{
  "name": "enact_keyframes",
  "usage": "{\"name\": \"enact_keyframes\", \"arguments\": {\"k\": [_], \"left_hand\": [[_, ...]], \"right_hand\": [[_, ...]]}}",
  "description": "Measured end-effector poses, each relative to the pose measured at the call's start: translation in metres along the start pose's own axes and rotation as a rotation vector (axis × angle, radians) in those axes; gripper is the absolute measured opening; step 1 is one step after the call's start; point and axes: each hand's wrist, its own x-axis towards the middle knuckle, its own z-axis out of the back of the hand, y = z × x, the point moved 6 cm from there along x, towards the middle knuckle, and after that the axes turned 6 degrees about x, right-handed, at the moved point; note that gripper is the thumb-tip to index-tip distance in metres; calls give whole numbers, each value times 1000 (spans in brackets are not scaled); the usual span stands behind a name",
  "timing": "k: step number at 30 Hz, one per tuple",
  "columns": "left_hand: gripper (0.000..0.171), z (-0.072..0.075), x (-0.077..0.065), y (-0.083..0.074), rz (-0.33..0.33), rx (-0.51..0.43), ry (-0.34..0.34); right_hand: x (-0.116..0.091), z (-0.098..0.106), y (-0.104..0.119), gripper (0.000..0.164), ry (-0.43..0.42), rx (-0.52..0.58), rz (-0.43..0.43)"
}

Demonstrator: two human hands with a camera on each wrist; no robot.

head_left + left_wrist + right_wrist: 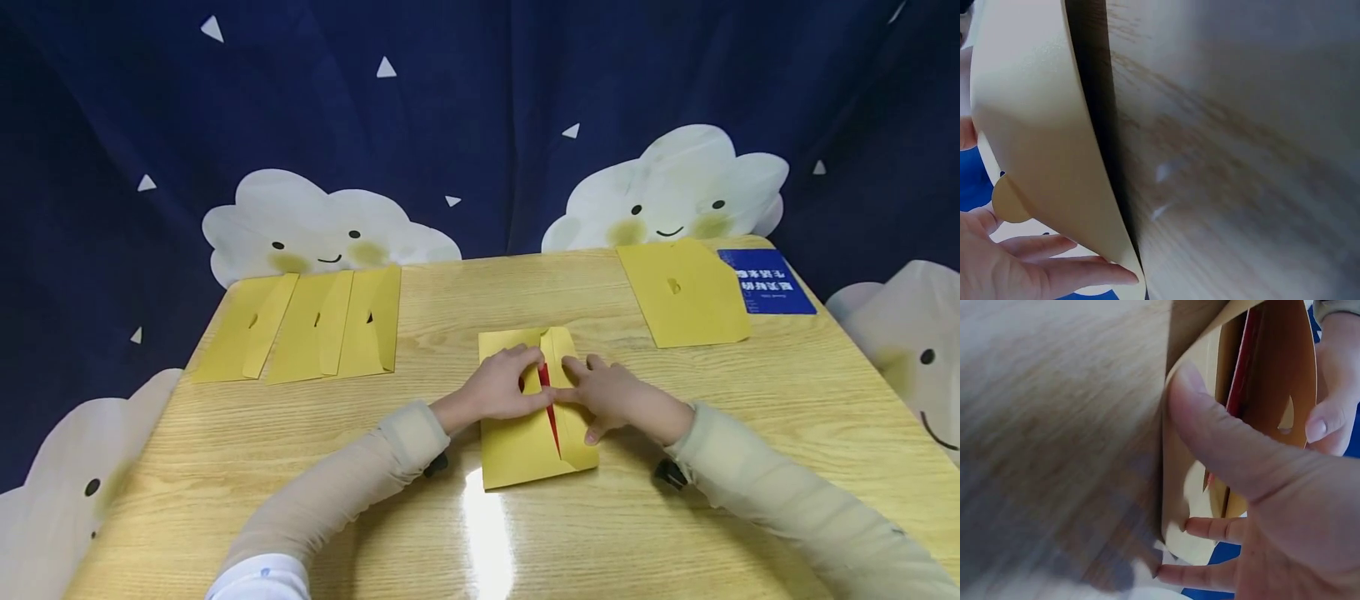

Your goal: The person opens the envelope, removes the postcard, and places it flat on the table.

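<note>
A yellow envelope (517, 454) lies at the middle of the table, its mouth gaping between the body and the flap (583, 454). A flat red insert (553, 429) shows in the gap, mostly hidden inside. My left hand (498, 387) lies over the envelope body, its bent fingers and thumb gripping the mouth's edge. In the right wrist view the front panel (1288, 369) bows upward beside the left thumb. My right hand (611, 396) rests on the flap with spread fingers. Its straight thumb (1210, 419) presses the flap's outer edge in the right wrist view.
At the back left, several yellow envelopes (300, 333) lie overlapping in a row. Another yellow envelope (693, 308) lies at the back right, against a blue card (780, 292) with white writing. A dark blue curtain (480, 125) with cloud faces hangs behind the table (247, 467).
</note>
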Motion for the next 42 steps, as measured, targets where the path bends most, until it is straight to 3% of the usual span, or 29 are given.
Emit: {"name": "enact_keyframes", "arguments": {"k": [6,19,25,30,35,42], "left_hand": [[32,1,-1,0,1,-5,-9],[31,1,1,0,-7,-34,-18],[31,0,0,1,-4,-31,-34],[30,0,0,1,2,-30,-34],[29,-1,1,1,10,-30,-27],[31,1,3,1,45,-55,-49]], "right_hand": [[3,3,2,85,45,-40,-26],[-4,2,-5,87,-46,139,21],[-4,0,-4,93,-60,138,55],[-4,1,-4,88,-50,105,58],[-6,1,-6,86,-46,139,45],[-12,1,-16,83,-181,214,129]]}}
